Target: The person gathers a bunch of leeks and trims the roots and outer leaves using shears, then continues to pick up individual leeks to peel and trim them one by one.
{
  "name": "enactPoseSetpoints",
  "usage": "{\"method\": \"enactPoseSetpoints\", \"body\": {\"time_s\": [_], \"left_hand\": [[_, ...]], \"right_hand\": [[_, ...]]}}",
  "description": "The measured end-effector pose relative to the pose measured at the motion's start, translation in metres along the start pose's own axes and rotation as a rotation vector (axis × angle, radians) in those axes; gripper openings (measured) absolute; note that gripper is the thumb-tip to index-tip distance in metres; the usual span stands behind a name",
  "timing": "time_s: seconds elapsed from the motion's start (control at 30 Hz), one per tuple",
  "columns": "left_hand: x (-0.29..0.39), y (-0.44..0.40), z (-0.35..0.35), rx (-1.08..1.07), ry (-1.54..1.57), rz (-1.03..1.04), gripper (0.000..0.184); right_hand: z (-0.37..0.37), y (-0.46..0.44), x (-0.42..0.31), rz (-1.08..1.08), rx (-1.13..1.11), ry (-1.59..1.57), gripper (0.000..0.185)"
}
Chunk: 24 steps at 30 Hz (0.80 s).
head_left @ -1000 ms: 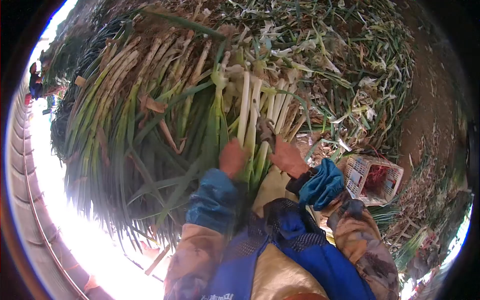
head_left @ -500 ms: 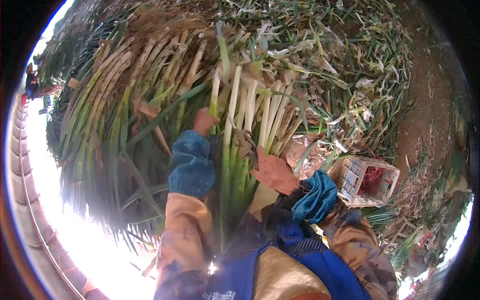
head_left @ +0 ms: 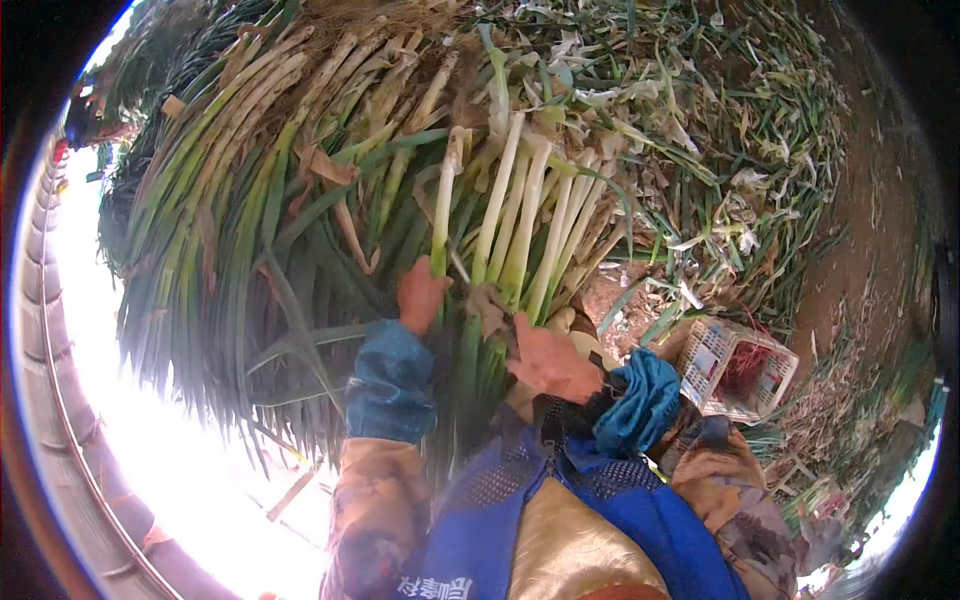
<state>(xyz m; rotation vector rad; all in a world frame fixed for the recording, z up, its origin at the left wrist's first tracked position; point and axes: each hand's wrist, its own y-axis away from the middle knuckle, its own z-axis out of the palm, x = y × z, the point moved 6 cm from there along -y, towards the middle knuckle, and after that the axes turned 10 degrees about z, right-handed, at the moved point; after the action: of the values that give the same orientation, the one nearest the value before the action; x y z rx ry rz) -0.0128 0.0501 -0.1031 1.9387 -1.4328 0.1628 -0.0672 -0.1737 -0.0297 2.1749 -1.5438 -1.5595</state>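
Observation:
My left hand (head_left: 422, 295) is closed around the lower part of a green onion stalk (head_left: 447, 197) with a white shaft, which stands slightly apart from the others. To its right, my right hand (head_left: 548, 362) has its fingers wrapped round a small tool with a thin blade (head_left: 459, 262); a grey-brown, cloth-like piece (head_left: 488, 308) covers part of it. Several peeled green onions (head_left: 527, 215) with white shafts lie side by side just beyond my right hand, their green leaves running down toward my body.
Unpeeled green onions (head_left: 230, 180) with brown roots are heaped on the left. Stripped leaves (head_left: 740, 150) cover the ground at the upper right. A white plastic basket (head_left: 706, 368) holding red strings stands right of my right sleeve.
My left hand has moved slightly lower, still with a stalk. My right hand has shifted a little right and down in view. The camera view has shifted slightly.

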Motion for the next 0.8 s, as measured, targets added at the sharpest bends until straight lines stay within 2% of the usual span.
{"method": "enactPoseSetpoints", "body": {"time_s": [0.07, 0.13, 0.17, 0.27, 0.3, 0.37, 0.47, 0.57, 0.67, 0.73, 0.77, 0.8], "left_hand": [[0.001, 0.012, -0.002, -0.015, 0.019, 0.022, 0.034], [-0.038, 0.005, 0.021, 0.050, 0.318, 0.084, 0.030], [-0.036, 0.009, 0.018, 0.085, 0.469, 0.107, 0.028], [-0.033, 0.017, 0.012, 0.012, 0.737, -0.029, 0.025], [-0.036, 0.017, 0.016, 0.025, 0.816, -0.058, 0.025], [-0.043, 0.013, 0.019, 0.060, 0.966, -0.111, 0.026], [-0.070, 0.001, 0.033, -0.022, 0.927, -0.051, 0.025], [-0.074, 0.000, 0.036, -0.057, 0.827, -0.090, 0.029], [-0.056, -0.009, 0.025, -0.129, 0.452, 0.025, 0.033], [-0.024, -0.019, 0.011, -0.203, -0.105, 0.216, 0.034], [-0.007, -0.028, 0.003, -0.235, -0.384, 0.308, 0.034], [0.000, -0.046, -0.004, -0.337, -0.416, 0.277, 0.036]], "right_hand": [[-0.001, -0.023, 0.007, -0.053, 0.164, -0.004, 0.061], [-0.005, -0.047, 0.013, 0.095, 0.090, 0.050, 0.062], [-0.006, -0.051, 0.012, 0.168, 0.045, 0.079, 0.063], [-0.006, -0.020, 0.002, 0.165, -0.098, 0.082, 0.061], [-0.004, 0.004, -0.003, -0.017, -0.017, 0.002, 0.066], [0.013, 0.022, 0.001, 0.078, -0.120, 0.107, 0.069], [0.020, 0.028, 0.003, 0.059, -0.118, 0.113, 0.070], [0.017, 0.004, 0.007, -0.003, -0.024, 0.086, 0.070], [0.015, -0.009, 0.011, -0.080, 0.071, 0.066, 0.069], [0.009, -0.007, 0.012, -0.114, 0.113, 0.028, 0.069], [0.008, -0.006, 0.014, -0.070, 0.056, 0.046, 0.069], [0.006, -0.002, 0.014, -0.025, -0.001, 0.064, 0.069]]}}
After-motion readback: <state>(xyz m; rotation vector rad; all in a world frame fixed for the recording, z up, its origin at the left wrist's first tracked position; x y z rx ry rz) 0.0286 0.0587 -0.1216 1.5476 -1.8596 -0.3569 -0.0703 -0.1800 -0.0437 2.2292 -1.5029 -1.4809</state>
